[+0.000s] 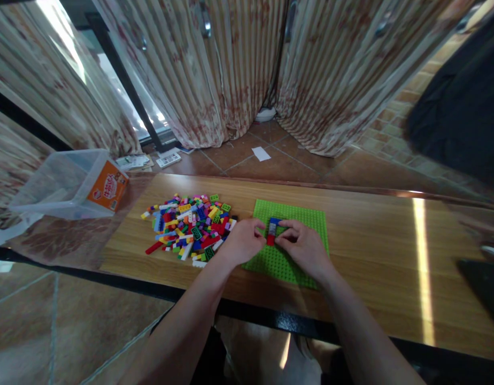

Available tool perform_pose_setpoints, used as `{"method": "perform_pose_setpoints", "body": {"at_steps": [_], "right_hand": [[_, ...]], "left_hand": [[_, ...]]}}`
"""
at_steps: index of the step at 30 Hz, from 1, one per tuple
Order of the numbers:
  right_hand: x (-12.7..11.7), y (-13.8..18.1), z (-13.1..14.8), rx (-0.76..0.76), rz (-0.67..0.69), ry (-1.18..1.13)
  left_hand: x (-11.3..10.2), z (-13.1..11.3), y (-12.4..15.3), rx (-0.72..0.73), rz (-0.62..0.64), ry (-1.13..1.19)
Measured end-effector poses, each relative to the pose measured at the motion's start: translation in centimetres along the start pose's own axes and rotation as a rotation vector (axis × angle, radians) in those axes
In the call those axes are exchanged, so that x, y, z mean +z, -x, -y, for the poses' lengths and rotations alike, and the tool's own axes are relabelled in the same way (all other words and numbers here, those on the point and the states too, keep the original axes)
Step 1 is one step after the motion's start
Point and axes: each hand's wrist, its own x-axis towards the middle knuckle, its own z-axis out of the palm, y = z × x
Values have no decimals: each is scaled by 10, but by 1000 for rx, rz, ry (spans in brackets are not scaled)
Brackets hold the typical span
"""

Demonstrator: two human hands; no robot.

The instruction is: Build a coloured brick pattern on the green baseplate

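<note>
A short row of toy building bricks stands on the green baseplate [289, 267]: a blue brick [275, 221] at the far end, a grey brick [272, 230] in the middle and a red brick [270, 240] nearest me. My left hand [247, 240] is over the plate's left edge, its fingers bent and thumb and forefinger apart, close to the row's left side. From the right, my right hand [305, 248] has thumb and forefinger closed in at the red brick. Another fingertip reaches near the blue brick. The exact contact is too small to make out.
A heap of loose coloured bricks [191, 224] lies left of the plate on the wooden table [371, 256]. A clear plastic bin [66, 182] with an orange label stands beyond the table's left end. Curtains [183, 69] hang behind. A dark object [481, 289] lies at the right edge.
</note>
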Motion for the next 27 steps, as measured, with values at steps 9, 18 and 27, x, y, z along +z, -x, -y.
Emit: {"method": "perform_pose_setpoints", "body": {"at_steps": [9, 18, 27], "right_hand": [[4, 1, 0, -23, 6, -2], [6, 3, 4, -7, -19, -2], [7, 2, 3, -6, -35, 2]], "left_hand": [[5, -3, 0, 12, -13, -35], [10, -2, 0, 5, -44, -53], [15, 4, -3, -3, -82, -63]]}}
